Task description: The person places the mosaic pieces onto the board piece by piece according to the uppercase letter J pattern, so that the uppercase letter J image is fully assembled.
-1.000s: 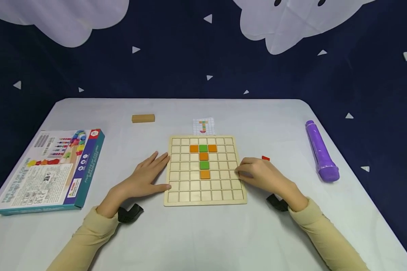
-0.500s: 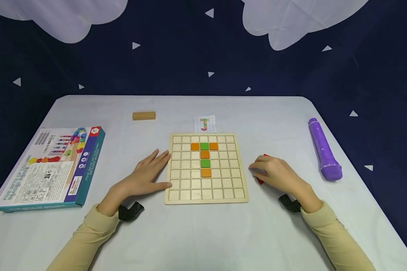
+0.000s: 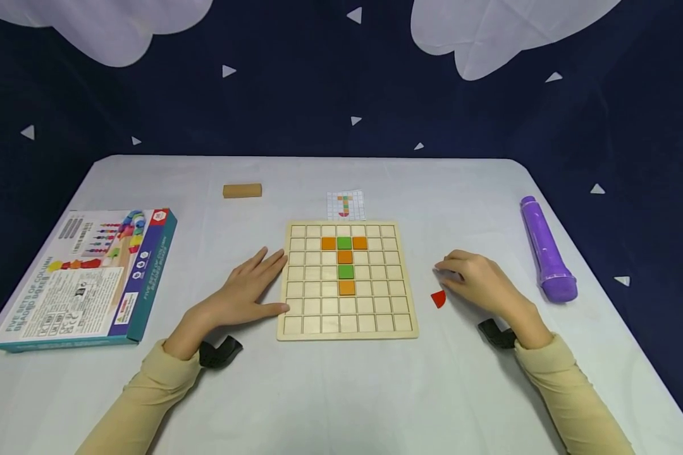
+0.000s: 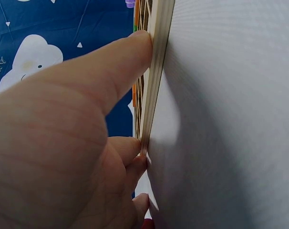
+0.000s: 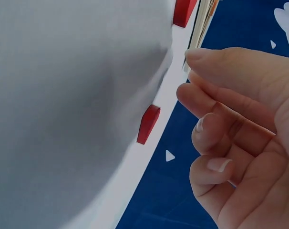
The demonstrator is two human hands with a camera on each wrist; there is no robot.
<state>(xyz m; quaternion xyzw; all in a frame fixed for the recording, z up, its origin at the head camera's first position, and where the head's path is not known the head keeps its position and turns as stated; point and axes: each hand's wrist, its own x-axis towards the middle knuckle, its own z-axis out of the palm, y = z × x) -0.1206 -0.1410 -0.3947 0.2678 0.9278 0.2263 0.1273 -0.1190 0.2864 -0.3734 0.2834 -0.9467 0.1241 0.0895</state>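
My left hand lies beside the wooden grid board, fingers spread, with its fingertips and thumb touching the board's left edge. Orange and green square tiles form a T shape in the board's cells. To the right of the board hovers my right hand, its fingers loosely bent and nothing between them. A red quarter-round piece lies on the table just below its fingertips. In the right wrist view a second red piece shows beyond the hand; the hand hides it in the head view.
A small pattern card with a coloured J figure lies behind the board. Farther back left is a tan wooden block. A flat game box lies at the left, and a purple microphone-shaped object at the right.
My right hand has moved right from the board's edge, uncovering one red piece and covering the other. The left hand has stayed at the board. The head view has shifted slightly.
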